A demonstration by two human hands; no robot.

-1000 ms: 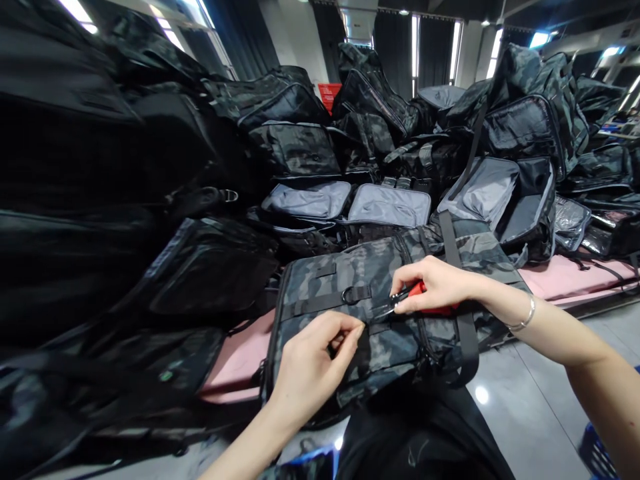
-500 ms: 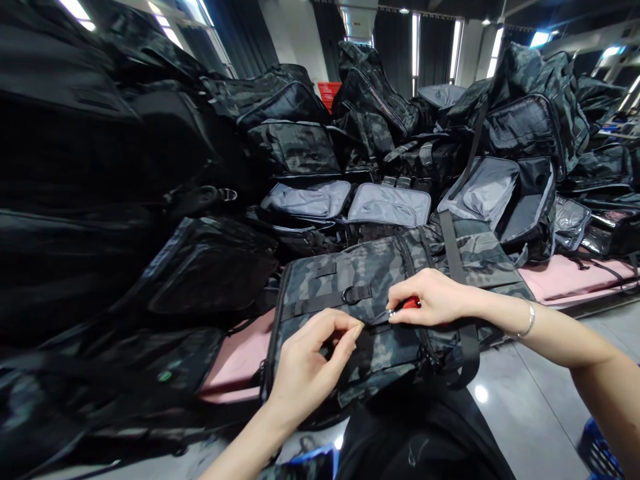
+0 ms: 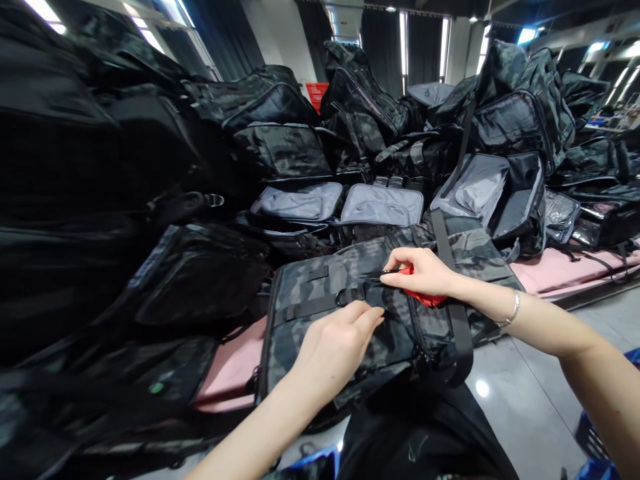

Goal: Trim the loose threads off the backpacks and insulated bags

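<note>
Camouflage bag (image 3: 397, 337), lying flat at near centre! Clutching red-handled snips (image 3: 427, 299) in right hand (image 3: 427, 272), tip close to the bag; curling left hand (image 3: 336, 341) beside the black D-ring (image 3: 341, 298), pinching or not, cannot tell. Could nick webbing strap (image 3: 303, 311) through a slip or low angle.

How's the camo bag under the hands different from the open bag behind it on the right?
The camo bag lies flat, patterned outside up; the open bag gapes, showing grey lining. The left hand and right hand are over the camo bag; neither is at the open bag. Both bags look dark outside.
</note>
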